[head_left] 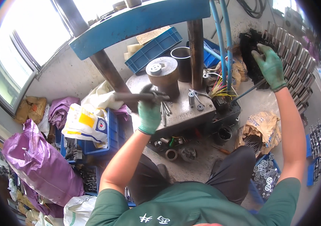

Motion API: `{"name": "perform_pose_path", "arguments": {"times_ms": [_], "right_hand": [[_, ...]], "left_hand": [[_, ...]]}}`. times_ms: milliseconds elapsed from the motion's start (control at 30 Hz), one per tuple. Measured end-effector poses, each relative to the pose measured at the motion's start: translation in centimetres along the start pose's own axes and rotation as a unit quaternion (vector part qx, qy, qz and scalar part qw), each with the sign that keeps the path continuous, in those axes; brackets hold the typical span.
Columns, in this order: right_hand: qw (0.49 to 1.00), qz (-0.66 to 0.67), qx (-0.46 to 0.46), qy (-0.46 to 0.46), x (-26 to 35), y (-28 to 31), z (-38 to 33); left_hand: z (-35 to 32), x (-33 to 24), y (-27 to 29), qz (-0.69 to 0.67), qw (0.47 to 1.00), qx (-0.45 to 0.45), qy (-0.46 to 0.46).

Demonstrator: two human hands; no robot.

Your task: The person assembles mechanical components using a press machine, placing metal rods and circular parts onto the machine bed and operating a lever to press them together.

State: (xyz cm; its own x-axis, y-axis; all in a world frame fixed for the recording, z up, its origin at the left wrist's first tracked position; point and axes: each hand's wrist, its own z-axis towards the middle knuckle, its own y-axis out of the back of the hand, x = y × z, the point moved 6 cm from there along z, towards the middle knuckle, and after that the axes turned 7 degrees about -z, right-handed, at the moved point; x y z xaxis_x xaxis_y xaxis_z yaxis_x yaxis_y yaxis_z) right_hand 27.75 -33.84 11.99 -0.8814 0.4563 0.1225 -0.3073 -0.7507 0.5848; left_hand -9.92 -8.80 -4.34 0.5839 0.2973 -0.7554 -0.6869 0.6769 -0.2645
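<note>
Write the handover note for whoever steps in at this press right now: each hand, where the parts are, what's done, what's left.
Left hand, gloved, grips a dark metal rod held level over the press plate.
Right hand, gloved, is stretched out to the black tray of steel pins on the right, fingers on them.
A ring-shaped part sits on the round die. Wrenches lie loose on the plate.
Done: cannot tell how many pieces.
Left: probably to bring a pin over to the die.

I see my gloved left hand (149,113) at frame centre gripping a dark metal bar (139,96) beside the brown cylinder (163,73); my gloved right hand (270,67) reaches upper right, touching stacked metal rods (294,62).
</note>
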Motion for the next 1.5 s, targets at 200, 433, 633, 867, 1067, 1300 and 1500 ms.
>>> {"name": "perform_pose_path", "arguments": {"times_ms": [200,433,633,867,1067,1300,1500], "right_hand": [[0.999,-0.006,0.046,-0.015,-1.7,-1.8,1.1],[0.993,0.019,0.112,-0.041,-1.9,-1.3,0.3],[0.993,0.023,0.110,-0.040,-2.2,-1.5,0.4],[0.992,0.026,0.114,-0.046,-2.4,-1.5,0.2],[0.993,0.011,0.114,-0.038,-3.1,-2.1,0.2],[0.990,0.030,0.122,-0.056,-2.3,-1.3,0.1],[0.993,0.041,0.102,-0.046,-2.1,-1.0,-0.1]], "left_hand": [[11.0,-1.1,3.2,0.074,0.987,-0.141,-0.020],[14.8,1.5,4.6,0.079,0.970,-0.225,0.046],[15.7,2.6,4.7,0.092,0.974,-0.208,0.006],[17.3,3.8,2.6,0.095,0.979,-0.179,0.006],[20.4,4.6,3.8,0.176,0.978,-0.108,0.029],[21.0,3.0,1.6,0.303,0.948,-0.083,0.042],[22.5,1.2,-1.3,0.481,0.874,-0.018,0.065]]}}
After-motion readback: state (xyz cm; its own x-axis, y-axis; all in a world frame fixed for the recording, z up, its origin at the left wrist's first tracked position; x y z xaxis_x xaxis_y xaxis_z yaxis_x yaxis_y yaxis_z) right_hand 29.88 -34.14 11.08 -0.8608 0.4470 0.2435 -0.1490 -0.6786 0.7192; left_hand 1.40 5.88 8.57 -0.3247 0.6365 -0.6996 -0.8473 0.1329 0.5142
